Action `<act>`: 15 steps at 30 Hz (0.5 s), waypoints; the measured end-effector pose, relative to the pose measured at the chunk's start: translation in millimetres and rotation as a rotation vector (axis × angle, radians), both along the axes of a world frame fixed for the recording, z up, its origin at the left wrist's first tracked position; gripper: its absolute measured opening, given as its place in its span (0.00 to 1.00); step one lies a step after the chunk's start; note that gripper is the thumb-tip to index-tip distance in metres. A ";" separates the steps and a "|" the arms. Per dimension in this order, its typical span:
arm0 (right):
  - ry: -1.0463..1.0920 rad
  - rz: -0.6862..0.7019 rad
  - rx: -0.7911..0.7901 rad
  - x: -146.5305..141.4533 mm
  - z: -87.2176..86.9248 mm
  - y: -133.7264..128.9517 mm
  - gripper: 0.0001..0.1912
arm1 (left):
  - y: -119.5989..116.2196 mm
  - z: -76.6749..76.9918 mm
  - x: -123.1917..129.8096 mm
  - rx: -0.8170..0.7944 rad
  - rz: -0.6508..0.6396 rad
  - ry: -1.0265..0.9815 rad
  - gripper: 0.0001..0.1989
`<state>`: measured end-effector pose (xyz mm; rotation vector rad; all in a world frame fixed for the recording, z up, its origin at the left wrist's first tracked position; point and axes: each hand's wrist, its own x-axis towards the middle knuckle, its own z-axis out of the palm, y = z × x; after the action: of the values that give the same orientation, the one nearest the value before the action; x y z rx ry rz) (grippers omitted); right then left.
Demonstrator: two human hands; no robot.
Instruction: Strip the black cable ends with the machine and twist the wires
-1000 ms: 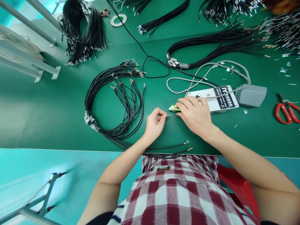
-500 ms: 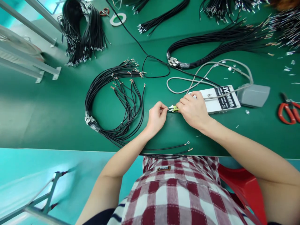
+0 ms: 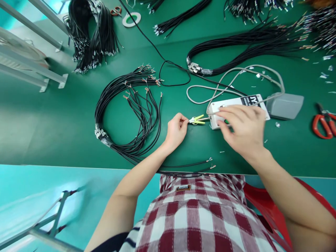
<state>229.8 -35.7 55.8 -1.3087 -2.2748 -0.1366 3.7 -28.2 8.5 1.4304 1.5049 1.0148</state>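
My left hand [image 3: 178, 130] is closed in a pinch on a thin wire end, just left of a small yellow-green clip [image 3: 197, 120]. The clip's handles point right, toward a short metal shaft on the white box [image 3: 215, 123]. Over the box hangs my right hand [image 3: 243, 127], fingers apart and slightly blurred, with nothing seen in it; it hides part of the box. A curved bundle of black cables [image 3: 101, 101] lies left of my left hand, tied near its lower left.
A grey block [image 3: 286, 106] with a grey cord sits right of the box. Red-handled pliers [image 3: 322, 126] lie at the far right. More black cable bundles [image 3: 217, 45] and a roll of tape [image 3: 131, 19] lie farther back. White scraps are scattered on the right.
My right hand has let go of the yellow-green clip and moved right, over the white box, its fingers now apart. The clip's handles now show. My left hand has hardly moved.
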 end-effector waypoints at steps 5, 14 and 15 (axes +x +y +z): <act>0.130 -0.167 0.008 25.6 -26.8 -33.6 0.06 | -0.4 0.6 0.9 0.004 0.009 0.006 0.06; 0.158 -0.200 0.078 27.1 -51.6 -31.8 0.07 | -4.9 1.8 -8.9 -0.010 0.014 0.041 0.07; 0.181 -0.186 0.093 27.0 -50.2 -31.4 0.07 | -6.7 0.5 -10.7 -0.011 0.027 0.035 0.07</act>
<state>256.8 -67.1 5.5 -1.4220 -1.9718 -0.1787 -7.0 -35.0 9.0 1.4310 1.5566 1.0007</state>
